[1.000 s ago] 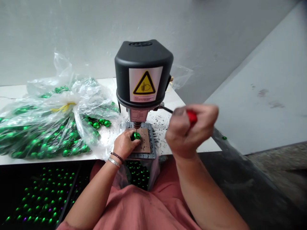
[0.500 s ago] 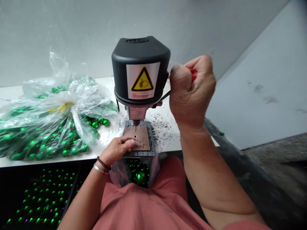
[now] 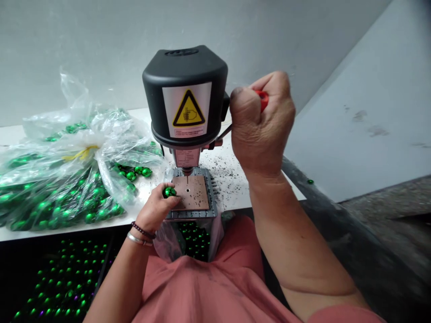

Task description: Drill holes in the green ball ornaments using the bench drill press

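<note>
A shiny green ball (image 3: 169,192) sits between the thumb and fingers of my left hand (image 3: 157,202), at the left edge of a brown board (image 3: 197,197). The board has a small round hole and lies on the metal base of a black bench drill press (image 3: 185,98). Above the hole the thin drill bit (image 3: 187,180) points down, apart from the ball. My right hand (image 3: 261,125) is raised beside the machine head, wrapped round the red-knobbed feed lever (image 3: 264,101); the fingertips are hidden.
A clear plastic bag (image 3: 101,157) of green balls, with a yellow tie, spreads over the white table's left. Dark shavings (image 3: 229,179) litter the right. Below the base hangs an open bag (image 3: 193,240) holding green balls. More balls (image 3: 63,273) lie lower left; one (image 3: 310,181) lies far right.
My left hand has drawn back left from the board's middle and now shows a green ball in its fingers. A blurred ball over the lower bag is gone. My right hand keeps its grip.
</note>
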Motion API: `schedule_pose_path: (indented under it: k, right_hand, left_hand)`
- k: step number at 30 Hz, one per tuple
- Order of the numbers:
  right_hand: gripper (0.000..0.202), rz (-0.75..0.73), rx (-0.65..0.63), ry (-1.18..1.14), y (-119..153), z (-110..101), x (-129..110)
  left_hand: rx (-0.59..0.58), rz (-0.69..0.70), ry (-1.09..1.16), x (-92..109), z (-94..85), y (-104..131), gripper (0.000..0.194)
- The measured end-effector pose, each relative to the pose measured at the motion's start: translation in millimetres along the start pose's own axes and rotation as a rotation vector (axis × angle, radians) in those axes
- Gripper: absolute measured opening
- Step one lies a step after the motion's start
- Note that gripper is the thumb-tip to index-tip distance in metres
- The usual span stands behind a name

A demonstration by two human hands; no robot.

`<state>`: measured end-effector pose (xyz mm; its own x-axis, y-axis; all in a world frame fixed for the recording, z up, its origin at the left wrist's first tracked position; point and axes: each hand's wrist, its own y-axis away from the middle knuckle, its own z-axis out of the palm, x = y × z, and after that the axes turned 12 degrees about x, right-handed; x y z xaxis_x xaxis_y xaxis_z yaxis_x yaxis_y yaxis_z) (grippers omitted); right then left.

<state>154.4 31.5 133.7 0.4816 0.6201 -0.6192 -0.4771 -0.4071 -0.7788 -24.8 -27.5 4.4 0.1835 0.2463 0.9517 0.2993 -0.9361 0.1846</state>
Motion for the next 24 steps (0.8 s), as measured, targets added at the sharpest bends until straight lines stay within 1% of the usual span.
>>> schedule_pose_path:
  k: [2, 4, 6, 8, 11, 17, 24]
  right_hand:
    - [0.022, -0.007, -0.002, 0.002, -0.2, -0.5, -0.1]
    - [0.02, -0.011, -0.005, 0.007, -0.2, -0.9, -0.3]
    - [0.02, -0.012, -0.004, 0.009, -0.1, -1.2, -0.5]
    - [0.019, -0.011, -0.007, 0.0, -0.2, -1.3, -0.2]
    - [0.02, -0.021, -0.004, -0.017, -1.3, -0.7, 1.3]
    - [0.02, -0.03, -0.021, -0.008, -5.9, 1.8, 4.0]
    - [0.023, -0.038, -0.018, -0.019, -5.6, 1.3, 3.5]
  left_hand:
    - [-0.008, 0.095, -0.114, -1.5, 0.4, -0.6, 0.046]
    - [-0.004, 0.155, -0.12, -2.5, 1.8, -1.7, 0.046]
    - [0.007, 0.183, -0.09, -3.8, 3.7, -3.5, 0.041]
    - [-0.006, 0.154, -0.086, -5.6, 5.7, -5.8, 0.039]
    - [-0.035, 0.092, -0.126, -8.1, 8.9, -10.1, 0.044]
    - [-0.063, 0.083, -0.229, -7.9, 17.4, -18.8, 0.044]
    - [-0.007, 0.201, -0.453, -3.5, 26.4, -22.3, 0.048]
